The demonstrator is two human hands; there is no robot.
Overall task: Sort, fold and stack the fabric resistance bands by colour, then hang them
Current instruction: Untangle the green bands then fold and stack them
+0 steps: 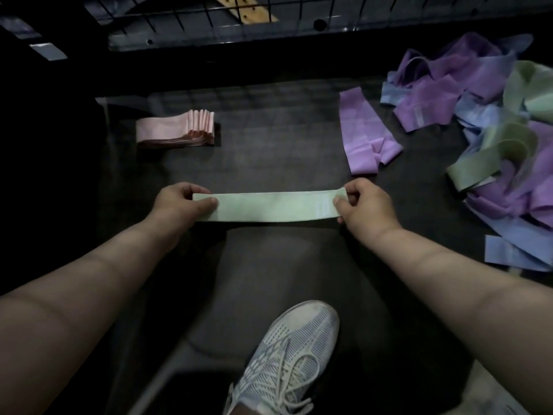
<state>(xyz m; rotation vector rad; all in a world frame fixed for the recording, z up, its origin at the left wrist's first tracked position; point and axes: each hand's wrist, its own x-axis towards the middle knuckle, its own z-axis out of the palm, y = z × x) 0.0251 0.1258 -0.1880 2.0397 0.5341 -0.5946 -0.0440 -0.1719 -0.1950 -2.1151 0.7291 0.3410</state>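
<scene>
A pale green resistance band (273, 206) was stretched flat and level between the two hands, just above a dark mat (269, 151) and in front of the person's knee. The left hand (179, 202) pinched the band's left end, thumb pressed on top and the other fingers curled behind the fabric. The right hand (365, 206) pinched the right end the same way, thumb on the near face and fingertips folded over the far edge. Both bare forearms reached in from the bottom corners.

Beyond the left hand, well apart from it, a neat stack of folded pink bands (176, 129) lay on the mat, its folded edges lined up at its right end. Beyond the right hand a single purple band (366, 139) lay loosely flattened, one end creased. To the right of that sat a tangled heap of unsorted bands (490, 115) in purple, blue and green, with a blue band (514, 256) trailing from its near edge.

A white mesh trainer (287, 354) with laces showed at the bottom centre. Along the top ran a black wire grid (269, 13); the light was dim, and what looked like a tan wooden strip (248, 10) behind it could not be made out clearly
</scene>
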